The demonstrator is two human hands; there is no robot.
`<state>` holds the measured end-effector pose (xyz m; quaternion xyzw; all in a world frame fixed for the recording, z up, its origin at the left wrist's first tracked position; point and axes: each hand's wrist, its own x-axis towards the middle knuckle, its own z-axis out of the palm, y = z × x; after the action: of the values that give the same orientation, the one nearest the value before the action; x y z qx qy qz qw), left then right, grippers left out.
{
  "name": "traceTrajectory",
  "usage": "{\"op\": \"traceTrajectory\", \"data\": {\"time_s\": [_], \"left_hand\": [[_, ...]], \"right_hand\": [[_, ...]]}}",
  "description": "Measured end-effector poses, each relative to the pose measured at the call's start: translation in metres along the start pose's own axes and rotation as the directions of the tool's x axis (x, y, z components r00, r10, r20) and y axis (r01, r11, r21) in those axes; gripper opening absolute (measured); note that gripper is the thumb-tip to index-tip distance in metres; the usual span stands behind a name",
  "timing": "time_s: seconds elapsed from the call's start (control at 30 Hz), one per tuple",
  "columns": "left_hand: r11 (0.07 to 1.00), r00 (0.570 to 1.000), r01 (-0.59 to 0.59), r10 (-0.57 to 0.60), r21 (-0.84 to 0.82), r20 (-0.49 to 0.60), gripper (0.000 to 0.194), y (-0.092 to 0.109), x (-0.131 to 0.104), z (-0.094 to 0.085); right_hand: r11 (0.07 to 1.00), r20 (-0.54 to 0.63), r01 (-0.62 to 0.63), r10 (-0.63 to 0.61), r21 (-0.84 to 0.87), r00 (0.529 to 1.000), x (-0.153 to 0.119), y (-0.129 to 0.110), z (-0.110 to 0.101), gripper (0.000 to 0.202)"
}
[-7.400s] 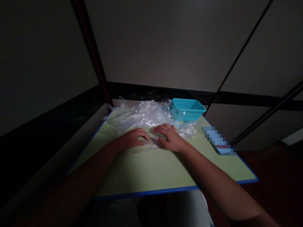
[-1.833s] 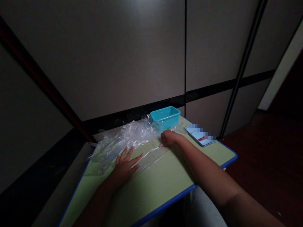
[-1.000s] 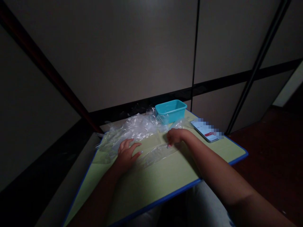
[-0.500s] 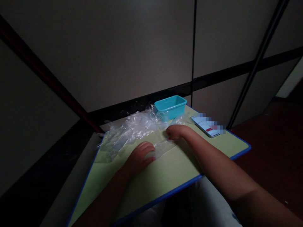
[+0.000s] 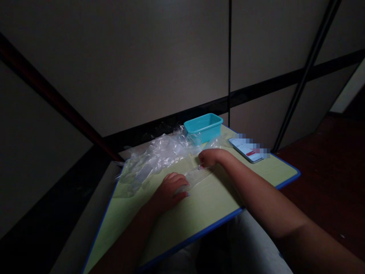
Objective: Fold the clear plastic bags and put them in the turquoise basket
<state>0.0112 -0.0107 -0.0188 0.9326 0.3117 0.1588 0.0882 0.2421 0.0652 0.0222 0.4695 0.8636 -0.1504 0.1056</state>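
A flat, clear plastic bag (image 5: 196, 176) lies on the yellow-green tabletop between my hands. My left hand (image 5: 172, 189) rests at its left end, thumb and fingers apart, with the fingertips touching the plastic. At the far right part of the bag, my right hand (image 5: 207, 158) is bent down with its fingers curled closed on the plastic; the exact pinch is partly hidden by the hand. Just beyond both hands spreads a crumpled heap of clear plastic bags (image 5: 162, 154).
A turquoise rectangular tub (image 5: 209, 134) stands at the table's back corner, behind the plastic. To the right lies a phone (image 5: 246, 149) with its screen lit. The small table (image 5: 122, 232) has a blue edge and stands against cabinet panels (image 5: 159, 64).
The whole view has shifted slightly as the head moved. Both hands stay at almost the same places on the plastic bag, with only small finger movement.
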Motion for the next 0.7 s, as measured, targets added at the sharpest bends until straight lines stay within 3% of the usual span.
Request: {"op": "traceTrajectory", "data": {"time_s": [0.13,0.27,0.5,0.6,0.7], "left_hand": [[1.0,1.0,-0.003,0.003,0.003,-0.006,0.033,0.0,0.0,0.0],[1.0,1.0,-0.008,0.009,0.022,-0.018,0.034,0.0,0.001,0.0],[1.0,1.0,-0.02,0.02,0.015,-0.02,0.036,0.002,0.001,-0.001],[0.999,1.0,-0.022,0.022,-0.025,-0.019,0.039,0.003,0.0,-0.003],[0.999,1.0,-0.019,0.019,-0.049,-0.008,0.041,0.002,-0.001,-0.003]], "right_hand": [[0.998,0.027,-0.005,0.004,0.065,1.0,-0.005,0.008,-0.006,0.047],[0.976,0.101,-0.014,-0.008,0.219,0.995,-0.01,0.017,-0.012,0.04],[0.918,0.011,0.027,-0.034,0.395,0.999,-0.01,0.022,-0.009,0.018],[0.815,0.009,0.054,-0.072,0.577,0.997,-0.009,0.022,-0.006,0.013],[0.621,-0.008,0.082,-0.121,0.78,0.993,-0.006,0.022,-0.004,0.014]]}}
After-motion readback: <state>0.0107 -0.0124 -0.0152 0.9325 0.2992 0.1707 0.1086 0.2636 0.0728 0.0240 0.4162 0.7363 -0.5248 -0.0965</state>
